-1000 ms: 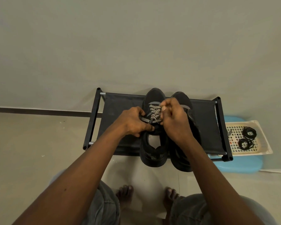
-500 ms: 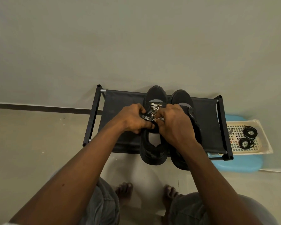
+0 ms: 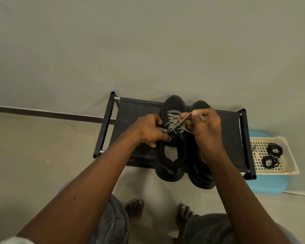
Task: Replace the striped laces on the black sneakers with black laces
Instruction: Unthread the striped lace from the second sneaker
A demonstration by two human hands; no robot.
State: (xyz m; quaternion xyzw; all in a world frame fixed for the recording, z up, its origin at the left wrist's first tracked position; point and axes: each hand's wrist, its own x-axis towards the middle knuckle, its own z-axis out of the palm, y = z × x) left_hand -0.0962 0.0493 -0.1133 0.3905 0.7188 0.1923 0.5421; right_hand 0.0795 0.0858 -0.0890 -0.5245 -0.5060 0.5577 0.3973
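Two black sneakers stand side by side on a low black rack (image 3: 137, 110). The left sneaker (image 3: 171, 166) carries a black-and-white striped lace (image 3: 173, 120) across its upper eyelets. My left hand (image 3: 150, 131) grips that sneaker at the tongue and holds the lace's left end. My right hand (image 3: 206, 127) pinches a strand of the striped lace between thumb and fingers, drawn taut up and to the right. It covers most of the right sneaker (image 3: 201, 178). Two coils of black laces (image 3: 271, 155) lie in a basket at the right.
The cream perforated basket (image 3: 289, 155) sits on a blue stool (image 3: 269, 187) right of the rack. A grey wall rises behind the rack. My bare feet (image 3: 134, 208) and knees are on the tiled floor in front.
My right hand has lifted up and to the right, pulling a striped strand out taut from the left sneaker. My left hand stays on the sneaker.
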